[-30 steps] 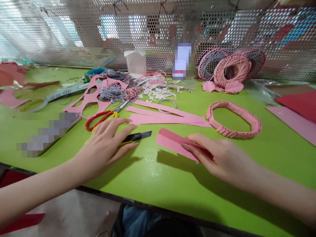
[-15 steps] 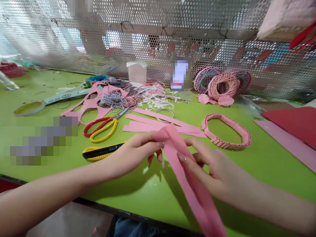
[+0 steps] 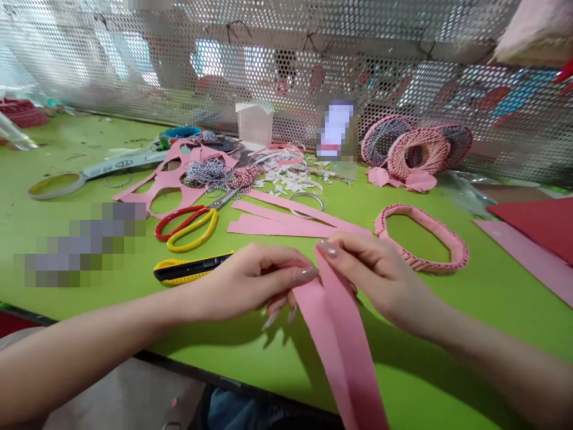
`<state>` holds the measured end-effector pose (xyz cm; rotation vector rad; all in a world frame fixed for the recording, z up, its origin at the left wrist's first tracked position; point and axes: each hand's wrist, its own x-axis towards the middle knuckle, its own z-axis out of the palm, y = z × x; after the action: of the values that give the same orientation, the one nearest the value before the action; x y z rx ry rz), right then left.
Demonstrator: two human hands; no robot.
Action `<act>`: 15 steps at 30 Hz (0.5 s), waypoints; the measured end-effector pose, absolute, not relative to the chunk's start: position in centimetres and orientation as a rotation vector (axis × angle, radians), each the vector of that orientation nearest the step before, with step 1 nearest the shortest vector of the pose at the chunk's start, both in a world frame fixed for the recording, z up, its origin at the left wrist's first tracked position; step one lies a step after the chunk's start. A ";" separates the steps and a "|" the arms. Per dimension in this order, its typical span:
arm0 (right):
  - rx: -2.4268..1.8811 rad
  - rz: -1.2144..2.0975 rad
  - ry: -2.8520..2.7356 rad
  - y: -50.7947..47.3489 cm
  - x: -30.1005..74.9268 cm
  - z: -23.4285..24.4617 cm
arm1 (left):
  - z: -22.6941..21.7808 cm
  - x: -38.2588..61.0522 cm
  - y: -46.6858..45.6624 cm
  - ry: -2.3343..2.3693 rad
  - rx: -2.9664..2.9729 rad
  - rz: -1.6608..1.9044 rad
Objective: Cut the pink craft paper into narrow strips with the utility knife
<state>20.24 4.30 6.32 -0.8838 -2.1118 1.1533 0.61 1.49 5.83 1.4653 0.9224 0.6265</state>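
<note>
A long pink paper strip (image 3: 340, 340), creased along its length, hangs from both hands toward the table's front edge. Thumb and fingers of my left hand (image 3: 264, 278) pinch its upper left edge. My right hand (image 3: 376, 278) pinches the top end on the other side, thumb on top. More pink strips (image 3: 277, 224) lie flat just beyond my hands. To the right is a pleated pink paper ring (image 3: 456, 251). A yellow and black utility knife (image 3: 190, 269) lies by my left wrist, and scissors with red and yellow handles (image 3: 192, 230) rest behind it.
Large shears (image 3: 120, 167), pink paper offcuts (image 3: 165, 185), twisted cord (image 3: 208, 173) and white scraps (image 3: 286, 173) cover the back left. Thread-wound rings (image 3: 418, 152) lean against a perforated metal screen (image 3: 290, 77). Red card (image 3: 541, 221) lies at the right.
My right hand has moved up the strip to its top end. The end that was folded over now sits between both hands' fingertips. The camera view has shifted slightly.
</note>
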 end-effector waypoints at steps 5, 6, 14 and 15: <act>-0.903 1.137 -2.010 4.3 20.6 6.1 | 6.2 0.8 1.4 0.965 1.393 0.625; -0.918 1.142 -1.996 4.3 20.7 6.0 | 6.2 0.8 1.3 0.975 1.386 0.615; -0.806 0.724 -2.242 4.1 21.5 6.0 | 5.7 1.2 1.0 1.139 1.388 0.672; -0.794 0.659 -2.286 4.0 21.6 6.1 | 5.7 1.2 1.0 1.149 1.408 0.700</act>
<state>21.63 4.03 6.12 -0.7941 -2.2858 0.6588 1.20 0.97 5.66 1.4080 1.1490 0.6997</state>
